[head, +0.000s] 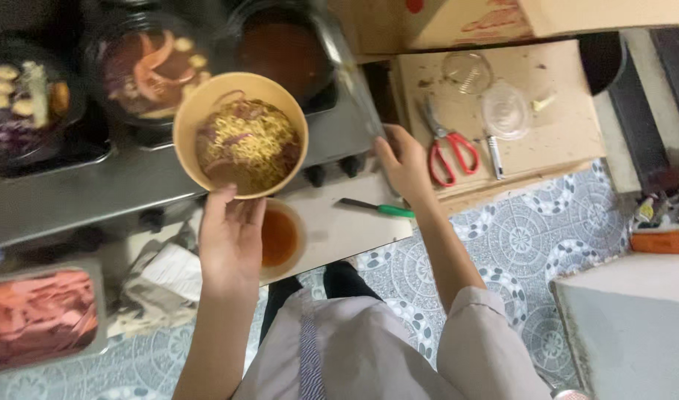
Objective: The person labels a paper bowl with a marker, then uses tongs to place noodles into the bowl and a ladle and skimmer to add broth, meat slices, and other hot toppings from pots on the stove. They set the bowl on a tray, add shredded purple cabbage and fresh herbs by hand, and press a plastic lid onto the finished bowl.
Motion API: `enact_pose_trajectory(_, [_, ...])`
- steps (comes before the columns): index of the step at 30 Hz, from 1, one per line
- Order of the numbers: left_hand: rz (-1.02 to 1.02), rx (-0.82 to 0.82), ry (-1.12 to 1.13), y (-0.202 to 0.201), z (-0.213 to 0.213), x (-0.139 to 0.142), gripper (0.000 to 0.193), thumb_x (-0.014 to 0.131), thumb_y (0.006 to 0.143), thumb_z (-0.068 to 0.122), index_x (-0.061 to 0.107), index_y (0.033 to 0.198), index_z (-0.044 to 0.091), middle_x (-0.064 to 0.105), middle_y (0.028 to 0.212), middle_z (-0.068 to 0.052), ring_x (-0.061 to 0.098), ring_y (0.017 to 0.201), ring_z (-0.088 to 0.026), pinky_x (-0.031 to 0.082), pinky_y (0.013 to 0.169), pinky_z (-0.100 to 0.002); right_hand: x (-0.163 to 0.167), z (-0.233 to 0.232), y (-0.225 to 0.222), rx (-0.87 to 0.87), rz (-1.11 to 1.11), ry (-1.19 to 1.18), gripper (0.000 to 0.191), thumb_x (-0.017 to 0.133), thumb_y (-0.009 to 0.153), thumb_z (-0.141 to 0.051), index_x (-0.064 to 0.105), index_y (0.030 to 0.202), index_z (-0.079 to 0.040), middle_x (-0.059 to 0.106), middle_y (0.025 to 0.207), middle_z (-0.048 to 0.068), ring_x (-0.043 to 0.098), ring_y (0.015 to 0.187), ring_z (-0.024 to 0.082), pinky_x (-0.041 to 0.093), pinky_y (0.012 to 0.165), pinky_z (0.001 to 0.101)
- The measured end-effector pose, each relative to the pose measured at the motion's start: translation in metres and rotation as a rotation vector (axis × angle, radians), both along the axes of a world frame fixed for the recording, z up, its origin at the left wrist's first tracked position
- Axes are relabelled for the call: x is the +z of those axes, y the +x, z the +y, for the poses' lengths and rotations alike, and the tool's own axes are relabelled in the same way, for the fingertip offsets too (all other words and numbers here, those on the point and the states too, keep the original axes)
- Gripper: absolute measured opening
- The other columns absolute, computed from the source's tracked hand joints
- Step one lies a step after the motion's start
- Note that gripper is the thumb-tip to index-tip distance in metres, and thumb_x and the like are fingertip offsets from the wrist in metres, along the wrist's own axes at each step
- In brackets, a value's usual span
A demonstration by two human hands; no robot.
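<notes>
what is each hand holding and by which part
The left hand holds the noodle bowl by its near rim. The right hand holds nothing clear, resting at the stove edge.

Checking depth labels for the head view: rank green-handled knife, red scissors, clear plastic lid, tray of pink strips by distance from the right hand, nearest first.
From the right hand:
1. Red scissors, just to its right on the cardboard.
2. Green-handled knife, just below it on the white board; too close to call against the scissors.
3. Clear plastic lid, farther right, on the cardboard.
4. Tray of pink strips, far lower left.
</notes>
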State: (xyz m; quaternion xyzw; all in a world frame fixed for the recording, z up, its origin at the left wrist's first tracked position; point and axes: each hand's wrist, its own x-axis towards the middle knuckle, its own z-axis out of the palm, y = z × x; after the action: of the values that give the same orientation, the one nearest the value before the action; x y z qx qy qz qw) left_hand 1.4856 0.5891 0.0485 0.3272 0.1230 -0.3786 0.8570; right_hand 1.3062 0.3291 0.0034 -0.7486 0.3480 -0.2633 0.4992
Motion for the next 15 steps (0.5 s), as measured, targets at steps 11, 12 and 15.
enact_pose_trajectory(11, [0.087,-0.119,0.079,-0.140,-0.137,-0.041,0.040,0.068,0.087,0.011,0.061,0.125,0.004,0.059,0.123,-0.008,0.061,0.117,-0.026,0.051,0.105,-0.041,-0.082,-0.173,-0.164,-0.270,0.507,-0.471,0.024,0.075,0.089,-0.027,0.077,0.101,-0.007,0.073,0.092,0.023,0.070,0.088,0.042,0.056,0.078,0.0497])
enact_pose_trajectory(12, [0.102,-0.130,0.099,-0.152,-0.150,-0.051,0.041,0.068,0.086,0.011,0.060,0.125,0.004,0.059,0.122,-0.007,0.060,0.115,-0.026,0.051,0.104,-0.041,-0.081,-0.177,-0.162,-0.293,0.541,-0.495,0.026,0.077,0.085,-0.028,0.077,0.101,-0.007,0.073,0.092,0.023,0.070,0.086,0.043,0.055,0.077,0.0502])
enact_pose_trajectory(15, [0.126,-0.148,0.133,-0.175,-0.187,-0.083,0.042,0.068,0.084,0.010,0.059,0.125,0.005,0.058,0.120,-0.006,0.059,0.112,-0.025,0.050,0.101,-0.041,-0.077,-0.181,-0.158,-0.308,0.529,-0.605,0.032,0.082,0.077,-0.029,0.076,0.100,-0.007,0.072,0.090,0.021,0.069,0.084,0.042,0.054,0.076,0.0498])
